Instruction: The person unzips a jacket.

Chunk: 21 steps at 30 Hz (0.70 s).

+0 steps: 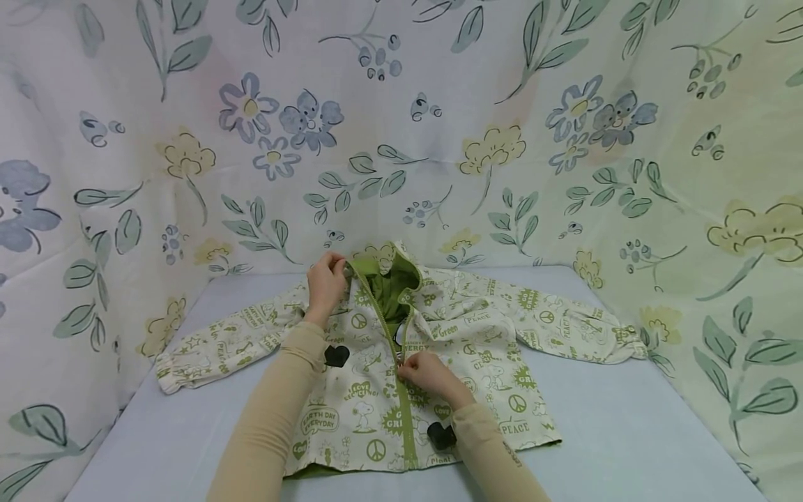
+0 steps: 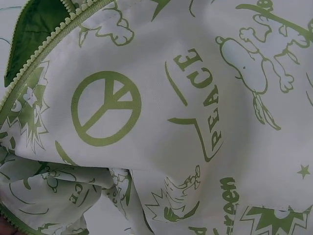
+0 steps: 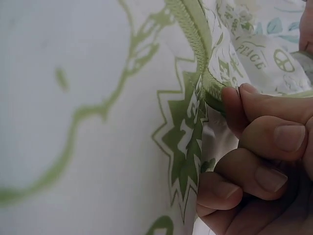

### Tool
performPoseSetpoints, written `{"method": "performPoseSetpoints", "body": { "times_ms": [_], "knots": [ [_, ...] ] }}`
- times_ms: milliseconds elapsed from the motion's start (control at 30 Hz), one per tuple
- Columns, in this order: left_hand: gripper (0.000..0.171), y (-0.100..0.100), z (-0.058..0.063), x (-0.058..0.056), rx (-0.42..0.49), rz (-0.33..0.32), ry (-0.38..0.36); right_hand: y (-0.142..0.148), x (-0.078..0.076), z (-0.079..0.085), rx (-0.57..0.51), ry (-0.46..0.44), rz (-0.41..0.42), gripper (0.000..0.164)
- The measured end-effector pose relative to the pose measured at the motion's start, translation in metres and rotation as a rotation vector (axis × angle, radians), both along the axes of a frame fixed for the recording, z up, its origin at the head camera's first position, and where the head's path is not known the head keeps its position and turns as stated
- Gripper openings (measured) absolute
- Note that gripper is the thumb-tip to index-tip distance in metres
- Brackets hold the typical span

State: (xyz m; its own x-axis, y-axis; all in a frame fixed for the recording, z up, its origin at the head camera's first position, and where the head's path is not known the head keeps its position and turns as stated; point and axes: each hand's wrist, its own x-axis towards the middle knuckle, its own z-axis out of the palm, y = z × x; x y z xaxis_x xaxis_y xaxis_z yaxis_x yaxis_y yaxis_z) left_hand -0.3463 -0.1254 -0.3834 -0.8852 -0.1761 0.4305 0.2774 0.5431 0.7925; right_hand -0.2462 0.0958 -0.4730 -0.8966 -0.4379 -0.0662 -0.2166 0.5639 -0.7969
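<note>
A white jacket (image 1: 370, 390) with green print and a green lining lies front up, its sleeves spread to both sides. Its green zipper (image 1: 380, 317) is parted at the top and joined below mid-chest. My left hand (image 1: 327, 284) pinches the jacket's collar edge at the upper left. At the spot where the zipper's two sides meet, my right hand (image 1: 433, 376) pinches the zipper between thumb and forefinger; the pull itself is hidden. The right wrist view shows these pinching fingers (image 3: 249, 105) closely. Printed cloth (image 2: 161, 112) fills most of the left wrist view.
The jacket lies on a pale, cloth-covered table (image 1: 602, 425). Behind it and at both sides hangs a white floral curtain (image 1: 401, 104). Two black heart-shaped patches (image 1: 337, 355) show near the forearms.
</note>
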Motion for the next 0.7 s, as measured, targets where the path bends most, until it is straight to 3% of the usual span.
{"method": "performPoseSetpoints", "body": {
  "times_ms": [533,700],
  "knots": [
    [0.018,-0.0016,-0.0020,-0.0025,0.002,-0.001,0.008,-0.0018,0.0049,-0.0008,0.014,0.007,0.002,0.036],
    [0.017,-0.0024,-0.0056,-0.0020,0.008,-0.014,0.002,-0.0005,0.0052,0.0013,0.030,0.026,-0.003,0.028]
  ]
}}
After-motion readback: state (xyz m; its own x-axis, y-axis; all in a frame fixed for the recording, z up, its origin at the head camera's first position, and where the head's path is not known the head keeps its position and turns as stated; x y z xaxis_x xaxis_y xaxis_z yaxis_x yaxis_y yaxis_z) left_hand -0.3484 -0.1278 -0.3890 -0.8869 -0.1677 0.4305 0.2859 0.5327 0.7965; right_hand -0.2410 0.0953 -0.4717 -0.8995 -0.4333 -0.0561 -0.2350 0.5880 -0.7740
